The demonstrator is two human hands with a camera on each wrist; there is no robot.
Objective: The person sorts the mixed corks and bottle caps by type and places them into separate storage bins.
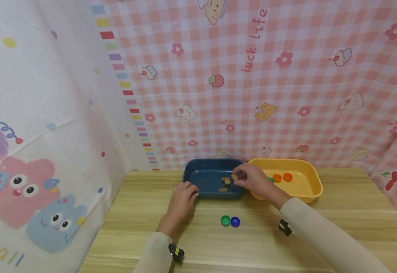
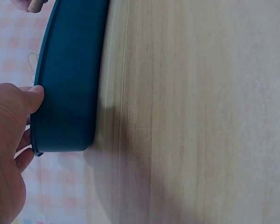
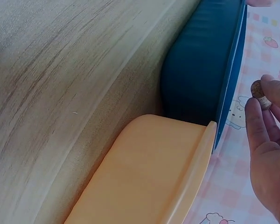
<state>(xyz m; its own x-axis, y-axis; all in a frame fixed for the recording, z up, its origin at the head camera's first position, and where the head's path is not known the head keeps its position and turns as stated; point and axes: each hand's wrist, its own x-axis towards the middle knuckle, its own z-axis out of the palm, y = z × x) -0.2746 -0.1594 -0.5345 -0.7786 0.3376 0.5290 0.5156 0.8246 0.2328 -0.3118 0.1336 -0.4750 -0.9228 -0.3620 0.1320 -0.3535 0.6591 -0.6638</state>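
A dark blue tray [image 1: 213, 195] stands at the back of the table, with several corks [image 1: 223, 190] lying in its right half. At the tray's front left corner, my left hand [image 1: 182, 201] grips the rim; the left wrist view has the thumb [image 2: 35, 97] on the outer wall and fingers behind the rim. My right hand [image 1: 257, 182] is above the tray's right end, pinching a cork [image 3: 260, 93] between thumb and fingertips. In the right wrist view this cork is held above rim height, apart from the tray.
Right beside the blue tray stands a yellow tray [image 1: 309, 182] holding orange bottle caps [image 1: 287, 177] and a green one, partly hidden by my right hand. A green cap [image 1: 225, 220] and a blue cap [image 1: 235, 222] lie on the wooden table [image 1: 133, 227]. Checked cloth hangs behind.
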